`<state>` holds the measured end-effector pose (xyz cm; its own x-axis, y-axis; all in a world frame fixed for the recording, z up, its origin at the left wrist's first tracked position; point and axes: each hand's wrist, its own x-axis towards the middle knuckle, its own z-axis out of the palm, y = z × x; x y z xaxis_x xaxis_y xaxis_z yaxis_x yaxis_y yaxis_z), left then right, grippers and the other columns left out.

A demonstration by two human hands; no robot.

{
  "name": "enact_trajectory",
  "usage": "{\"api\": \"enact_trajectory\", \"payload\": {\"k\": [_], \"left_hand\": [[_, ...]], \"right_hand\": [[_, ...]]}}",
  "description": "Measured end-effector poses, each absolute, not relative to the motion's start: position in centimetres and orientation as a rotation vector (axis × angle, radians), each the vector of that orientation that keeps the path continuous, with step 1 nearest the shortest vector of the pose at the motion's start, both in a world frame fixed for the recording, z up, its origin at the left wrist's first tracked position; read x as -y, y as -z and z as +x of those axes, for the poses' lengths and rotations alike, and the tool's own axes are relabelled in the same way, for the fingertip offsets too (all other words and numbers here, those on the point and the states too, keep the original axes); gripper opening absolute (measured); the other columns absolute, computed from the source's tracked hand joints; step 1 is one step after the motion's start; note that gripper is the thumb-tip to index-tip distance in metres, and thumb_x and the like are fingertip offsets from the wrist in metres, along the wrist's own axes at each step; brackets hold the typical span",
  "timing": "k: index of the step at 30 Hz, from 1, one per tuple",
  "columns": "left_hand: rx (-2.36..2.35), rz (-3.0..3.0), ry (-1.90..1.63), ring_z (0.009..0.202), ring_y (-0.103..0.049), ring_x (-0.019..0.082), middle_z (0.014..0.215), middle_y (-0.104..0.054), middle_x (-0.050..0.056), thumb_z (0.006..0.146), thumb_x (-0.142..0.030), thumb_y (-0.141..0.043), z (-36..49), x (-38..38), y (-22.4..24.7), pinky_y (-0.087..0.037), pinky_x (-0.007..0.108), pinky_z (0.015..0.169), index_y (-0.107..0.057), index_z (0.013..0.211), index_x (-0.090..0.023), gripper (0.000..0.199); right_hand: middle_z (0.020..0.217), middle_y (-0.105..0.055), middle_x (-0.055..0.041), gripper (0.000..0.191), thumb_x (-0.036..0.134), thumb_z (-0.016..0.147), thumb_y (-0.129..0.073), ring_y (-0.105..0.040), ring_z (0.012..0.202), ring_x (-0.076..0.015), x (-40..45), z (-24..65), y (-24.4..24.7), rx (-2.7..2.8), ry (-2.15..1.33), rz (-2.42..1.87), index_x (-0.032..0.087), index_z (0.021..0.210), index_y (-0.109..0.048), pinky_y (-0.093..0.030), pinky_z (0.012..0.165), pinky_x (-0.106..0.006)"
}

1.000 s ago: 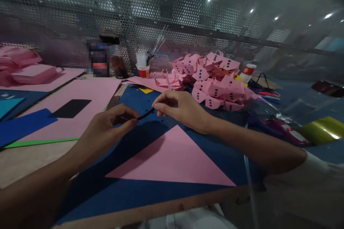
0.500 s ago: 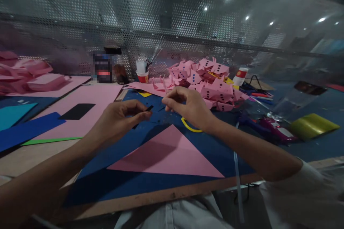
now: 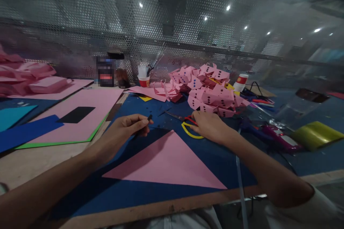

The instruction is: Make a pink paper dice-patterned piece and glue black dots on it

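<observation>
My left hand (image 3: 131,126) is closed in a pinch on a narrow strip of black paper (image 3: 149,117), whose end sticks out past the fingertips. A pair of scissors (image 3: 194,136) with red and yellow handles lies on the blue mat, blades pointing left. My right hand (image 3: 209,126) has its fingers curled over the scissors' handles and hides part of them. In front of me, between the forearms, a pink paper triangle (image 3: 166,161) lies flat. Small black scraps (image 3: 154,112) are scattered near the blade tips.
Folded pink paper pieces with dark dots (image 3: 212,93) are heaped behind my right hand. On the left, a black paper rectangle (image 3: 76,114) rests on pink sheets beside blue paper (image 3: 29,132). A magenta glue gun (image 3: 282,137) and a yellow roll (image 3: 318,135) are at right.
My right hand has come down and right, from beside the left hand onto the scissors' handles. The left hand still pinches the black strip. The view has tilted up slightly.
</observation>
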<state>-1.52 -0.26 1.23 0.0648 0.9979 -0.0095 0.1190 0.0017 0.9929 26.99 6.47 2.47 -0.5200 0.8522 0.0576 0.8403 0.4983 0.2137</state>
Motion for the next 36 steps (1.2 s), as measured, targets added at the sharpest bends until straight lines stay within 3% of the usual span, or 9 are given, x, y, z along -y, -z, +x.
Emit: {"api": "enact_trajectory", "payload": {"k": [5, 10, 14, 18, 23, 29, 36], "left_hand": [[-1.223, 1.300, -1.115, 0.070, -0.056, 0.015, 0.074, -0.066, 0.002, 0.083, -0.041, -0.069, -1.4, 0.4, -1.3, -0.043, 0.028, 0.068, -0.071, 0.083, -0.020, 0.022], [-1.234, 1.285, -1.159, 0.070, -0.057, 0.015, 0.072, -0.065, 0.001, 0.082, -0.039, -0.071, -1.5, 0.3, -1.4, -0.042, 0.026, 0.067, -0.069, 0.083, -0.020, 0.020], [-1.234, 1.265, -1.179, 0.068, -0.057, 0.014, 0.071, -0.065, 0.001, 0.083, -0.039, -0.071, -1.6, 0.2, -1.2, -0.041, 0.025, 0.064, -0.069, 0.081, -0.020, 0.020], [-1.195, 1.207, -1.177, 0.069, -0.057, 0.014, 0.072, -0.065, 0.001, 0.082, -0.038, -0.071, -1.5, 0.2, -1.0, -0.042, 0.025, 0.065, -0.069, 0.080, -0.020, 0.019], [-1.154, 1.174, -1.242, 0.068, -0.057, 0.013, 0.070, -0.065, 0.000, 0.079, -0.036, -0.075, -1.2, 0.4, -1.2, -0.042, 0.024, 0.064, -0.069, 0.081, -0.019, 0.018], [-1.146, 1.180, -1.307, 0.068, -0.059, 0.013, 0.072, -0.065, 0.000, 0.079, -0.032, -0.075, -1.0, 0.6, -1.4, -0.044, 0.023, 0.065, -0.070, 0.089, -0.019, 0.017], [-1.096, 1.176, -1.348, 0.070, -0.060, 0.012, 0.075, -0.066, 0.000, 0.081, -0.030, -0.073, -0.9, 0.9, -1.6, -0.046, 0.023, 0.067, -0.068, 0.095, -0.018, 0.019]], "right_hand": [[0.101, -0.071, -0.0150, 0.032, 0.041, 0.086, -0.056, -0.068, 0.085, -0.0268, -7.3, 26.9, -2.6, -2.648, -0.177, 1.545, 0.013, 0.098, -0.067, -0.041, 0.064, -0.030], [0.084, -0.071, -0.0059, 0.029, 0.043, 0.076, -0.063, -0.064, 0.072, -0.0213, -8.3, 27.8, -3.0, -2.656, 0.153, 1.730, 0.018, 0.090, -0.066, -0.035, 0.056, -0.026], [0.079, -0.065, -0.0005, 0.032, 0.047, 0.077, -0.066, -0.056, 0.065, -0.0137, -8.0, 28.0, -3.7, -2.801, 0.695, 1.745, 0.019, 0.090, -0.060, -0.034, 0.055, -0.023], [0.071, -0.056, 0.0026, 0.034, 0.052, 0.089, -0.056, -0.047, 0.061, -0.0110, -6.0, 26.6, -4.4, -3.063, 0.852, 1.492, 0.018, 0.082, -0.054, -0.032, 0.056, -0.023], [0.085, -0.062, -0.0002, 0.026, 0.046, 0.094, -0.052, -0.052, 0.068, -0.0133, -3.3, 24.9, -4.1, -3.103, 0.533, 1.411, 0.020, 0.095, -0.054, -0.030, 0.060, -0.025], [0.089, -0.063, -0.0028, 0.029, 0.049, 0.094, -0.049, -0.054, 0.065, -0.0145, -2.5, 24.3, -2.9, -3.053, 0.079, 1.440, 0.020, 0.093, -0.054, -0.022, 0.056, -0.027], [0.085, -0.064, -0.0029, 0.029, 0.049, 0.094, -0.047, -0.056, 0.067, -0.0158, -2.2, 23.8, -2.5, -3.011, 0.009, 1.464, 0.021, 0.093, -0.055, -0.019, 0.057, -0.029]]}}
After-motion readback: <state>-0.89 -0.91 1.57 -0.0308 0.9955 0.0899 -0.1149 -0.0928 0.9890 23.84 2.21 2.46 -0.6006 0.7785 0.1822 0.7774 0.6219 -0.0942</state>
